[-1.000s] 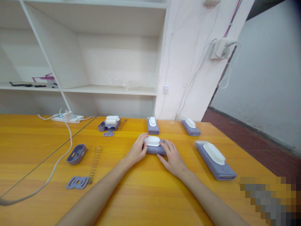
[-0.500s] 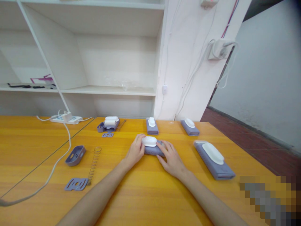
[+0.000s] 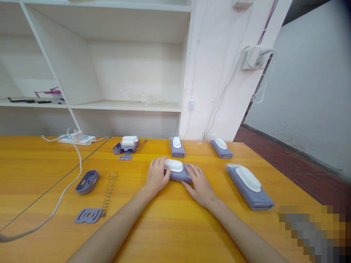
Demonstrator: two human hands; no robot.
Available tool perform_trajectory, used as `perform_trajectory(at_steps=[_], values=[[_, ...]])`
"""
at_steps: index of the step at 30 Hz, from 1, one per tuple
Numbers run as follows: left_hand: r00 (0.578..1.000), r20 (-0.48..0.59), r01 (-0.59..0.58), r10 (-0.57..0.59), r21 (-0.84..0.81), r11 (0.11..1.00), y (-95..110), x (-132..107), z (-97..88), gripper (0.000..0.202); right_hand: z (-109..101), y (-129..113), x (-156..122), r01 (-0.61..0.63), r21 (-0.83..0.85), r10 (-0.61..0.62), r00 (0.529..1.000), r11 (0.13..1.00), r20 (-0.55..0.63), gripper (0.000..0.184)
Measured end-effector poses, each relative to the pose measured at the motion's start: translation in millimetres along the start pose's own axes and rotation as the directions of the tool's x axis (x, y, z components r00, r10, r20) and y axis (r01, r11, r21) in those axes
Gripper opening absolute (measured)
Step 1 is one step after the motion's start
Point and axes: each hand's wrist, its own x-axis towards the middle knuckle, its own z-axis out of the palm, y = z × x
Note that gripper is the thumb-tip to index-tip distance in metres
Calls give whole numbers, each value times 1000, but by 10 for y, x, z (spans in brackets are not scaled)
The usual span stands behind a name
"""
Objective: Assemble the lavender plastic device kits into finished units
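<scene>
A small purple case with a white ribbed top [image 3: 175, 168] lies on the yellow table [image 3: 170, 226] between my two hands. My left hand [image 3: 157, 176] wraps round its left end with curled fingers. My right hand [image 3: 199, 185] presses against its right end, fingers bent over the purple body. Both hands rest on the tabletop.
Three like cases lie behind and right: a middle case [image 3: 177, 146], a far-right case [image 3: 221, 147] and a large case [image 3: 249, 185]. At left lie an open purple shell [image 3: 87, 181], a spring [image 3: 109, 190], a flat purple plate [image 3: 87, 215], a part-built case [image 3: 127, 144] and a power strip [image 3: 74, 138] with white cable.
My left hand has slid a little left and closed more round the case's end. The case and my right hand have shifted slightly left with it.
</scene>
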Motion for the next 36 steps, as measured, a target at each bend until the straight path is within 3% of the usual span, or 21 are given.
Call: perform_trajectory(at_steps=[7, 13, 17, 24, 30, 36], values=[[999, -33, 37, -32, 163, 986, 58, -22, 11, 58, 124, 113, -38, -104, 64, 103, 994, 992, 30, 60], [998, -58, -17, 29, 201, 979, 76, -37, 0, 61, 137, 119, -31, -117, 99, 115, 993, 988, 20, 59], [996, -91, 9, 8, 185, 983, 81, -44, 2, 65, 130, 116, -28, -112, 112, 110, 994, 987, 24, 59], [993, -94, 72, -65, 77, 994, -16, -24, 22, 49, 117, 115, -24, -126, 126, 122, 992, 984, 40, 57], [996, -59, 68, -71, -51, 996, -109, -9, 37, 42, 81, 120, -5, -117, 152, 109, 992, 981, 57, 54], [996, -89, 13, -21, -89, 996, -164, -7, 63, 41, 77, 121, -10, -110, 154, 103, 993, 982, 51, 54]])
